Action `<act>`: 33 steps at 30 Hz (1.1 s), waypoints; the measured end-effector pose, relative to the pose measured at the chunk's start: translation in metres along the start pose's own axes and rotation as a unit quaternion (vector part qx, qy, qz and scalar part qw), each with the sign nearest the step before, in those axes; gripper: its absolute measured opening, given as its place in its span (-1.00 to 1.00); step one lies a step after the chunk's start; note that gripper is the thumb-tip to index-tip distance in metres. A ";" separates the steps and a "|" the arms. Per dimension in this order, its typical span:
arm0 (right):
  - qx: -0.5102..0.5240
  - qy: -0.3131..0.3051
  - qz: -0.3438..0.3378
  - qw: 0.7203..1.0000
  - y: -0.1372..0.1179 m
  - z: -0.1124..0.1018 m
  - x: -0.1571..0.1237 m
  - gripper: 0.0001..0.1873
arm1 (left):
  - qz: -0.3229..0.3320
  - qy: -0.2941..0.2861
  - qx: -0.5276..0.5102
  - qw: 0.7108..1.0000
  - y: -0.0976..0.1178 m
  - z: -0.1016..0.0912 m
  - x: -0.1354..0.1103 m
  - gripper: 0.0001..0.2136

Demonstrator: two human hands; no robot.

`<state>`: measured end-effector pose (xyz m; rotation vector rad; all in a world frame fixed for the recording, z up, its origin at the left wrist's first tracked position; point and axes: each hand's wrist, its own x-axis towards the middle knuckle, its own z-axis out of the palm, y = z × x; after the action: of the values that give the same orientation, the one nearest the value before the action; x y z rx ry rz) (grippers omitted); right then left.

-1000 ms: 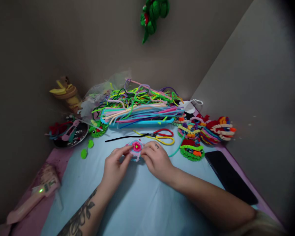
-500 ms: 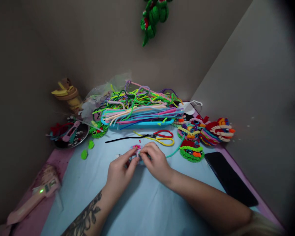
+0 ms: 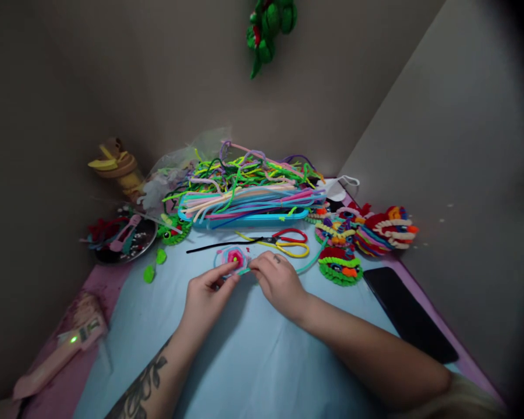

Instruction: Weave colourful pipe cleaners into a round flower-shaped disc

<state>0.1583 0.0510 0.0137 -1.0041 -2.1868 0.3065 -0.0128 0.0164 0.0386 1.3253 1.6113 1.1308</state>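
My left hand (image 3: 207,291) pinches the near edge of a round pipe-cleaner piece (image 3: 234,258), pink and red in the middle with pale blue and lilac around. Close on its right, my right hand (image 3: 282,288) has thumb and fingers pressed together on a teal pipe cleaner (image 3: 313,266). One stretch of that strand shows between the hands at the round piece's edge; the other trails right toward the finished pieces. Just beyond the hands lie scissors (image 3: 289,242) with one red and one yellow handle, and a black pipe cleaner (image 3: 220,245).
A blue tray (image 3: 253,221) heaped with pipe cleaners stands at the back. Colourful fuzzy pieces (image 3: 340,267) and a dark phone (image 3: 408,314) lie to the right. On the left are a metal dish (image 3: 146,244), green scraps (image 3: 149,273) and a pink glue gun (image 3: 61,352).
The round piece has turned its pink middle up into view and moved slightly left with my left hand. My hands are a little farther apart, showing teal strand between them.
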 end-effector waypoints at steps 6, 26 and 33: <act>0.005 0.008 0.029 1.000 0.004 0.000 0.001 -0.84 | -0.013 -0.005 0.004 1.000 -0.003 0.000 0.002 -0.69; -0.152 0.059 0.037 0.986 0.043 -0.059 0.075 -0.82 | -0.101 0.045 -0.215 0.970 -0.010 -0.039 0.029 -0.53; -0.264 -0.013 0.007 0.964 0.068 -0.066 0.084 -0.82 | -0.103 0.099 -0.246 0.959 -0.003 -0.047 0.031 -0.46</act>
<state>0.2045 0.1538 0.0714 -1.2996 -2.3394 -0.2786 -0.0633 0.0387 0.0506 0.7253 1.4344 1.4483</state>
